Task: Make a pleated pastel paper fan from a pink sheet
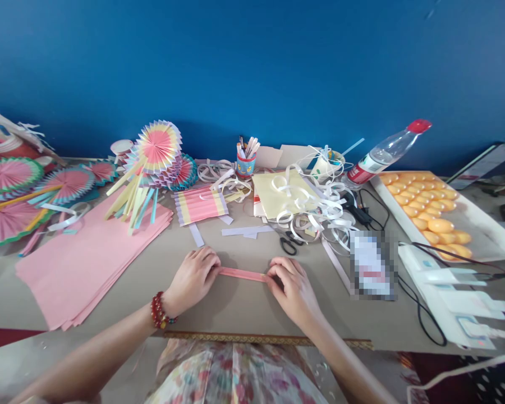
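A narrow folded strip of pink paper (243,274) lies across the near middle of the table between my hands. My left hand (196,278) pinches its left end, with the fingers pressed together. At the strip's right end, the thumb and fingers of my right hand (292,286) close on it. Just beyond my hands sits a pleated pink and yellow paper (201,205), with pale paper strips (247,230) beside it. The black handles of scissors (292,243) poke out from under curled white paper strips (303,202).
Pink paper sheets (92,252) and finished paper fans (157,146) are on the left. A pen cup (246,164) stands near the blue wall. To the right are a tilted bottle (382,154), a power strip (441,297) and a tray (488,227) of orange oval things.
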Motion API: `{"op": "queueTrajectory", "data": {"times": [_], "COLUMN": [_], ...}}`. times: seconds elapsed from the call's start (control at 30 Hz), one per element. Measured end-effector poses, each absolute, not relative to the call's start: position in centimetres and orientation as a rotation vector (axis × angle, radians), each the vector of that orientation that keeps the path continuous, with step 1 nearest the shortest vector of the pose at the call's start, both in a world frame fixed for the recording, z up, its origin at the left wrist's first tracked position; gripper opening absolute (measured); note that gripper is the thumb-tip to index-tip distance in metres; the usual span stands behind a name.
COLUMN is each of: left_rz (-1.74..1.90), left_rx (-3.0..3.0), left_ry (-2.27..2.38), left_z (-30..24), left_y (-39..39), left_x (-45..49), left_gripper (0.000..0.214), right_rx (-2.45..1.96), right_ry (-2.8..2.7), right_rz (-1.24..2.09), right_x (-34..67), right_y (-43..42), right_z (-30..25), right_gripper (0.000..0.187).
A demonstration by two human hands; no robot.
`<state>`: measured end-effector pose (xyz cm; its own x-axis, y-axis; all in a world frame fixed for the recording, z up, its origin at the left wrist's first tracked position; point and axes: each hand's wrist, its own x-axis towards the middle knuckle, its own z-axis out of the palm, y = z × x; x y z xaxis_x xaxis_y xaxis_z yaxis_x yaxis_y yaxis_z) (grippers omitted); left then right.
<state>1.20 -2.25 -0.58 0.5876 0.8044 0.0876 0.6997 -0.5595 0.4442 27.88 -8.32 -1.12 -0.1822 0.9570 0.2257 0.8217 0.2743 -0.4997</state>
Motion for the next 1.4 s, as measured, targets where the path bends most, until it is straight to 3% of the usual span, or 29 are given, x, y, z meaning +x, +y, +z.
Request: {"op": "queueTrajectory", "data": {"times": [0.77, 1.0, 1.4], "left_rz": [0.437, 0.478, 0.467], "left_rx": [2.378, 2.408, 2.39], "left_ry": [1.246, 1.455, 1.573], "left_z": [-1.0, -0.9, -1.3], "left_y": [-2.1, -2.9, -3.8], "left_x": [1.2, 1.5, 1.9], "left_gripper": [0.014, 0.01, 0.042], "right_rx": [-1.64, -1.639, -1.615], "right_ry": [-2.067, -2.062, -2.03], "right_rz": [0.329, 0.358, 0.394], "right_x": [27.6, 27.8, 27.8], "right_y": [-8.1, -8.0, -8.1], "right_z": [-1.2, -1.6, -1.6], "right_gripper": [0.011, 0.011, 0.011]}}
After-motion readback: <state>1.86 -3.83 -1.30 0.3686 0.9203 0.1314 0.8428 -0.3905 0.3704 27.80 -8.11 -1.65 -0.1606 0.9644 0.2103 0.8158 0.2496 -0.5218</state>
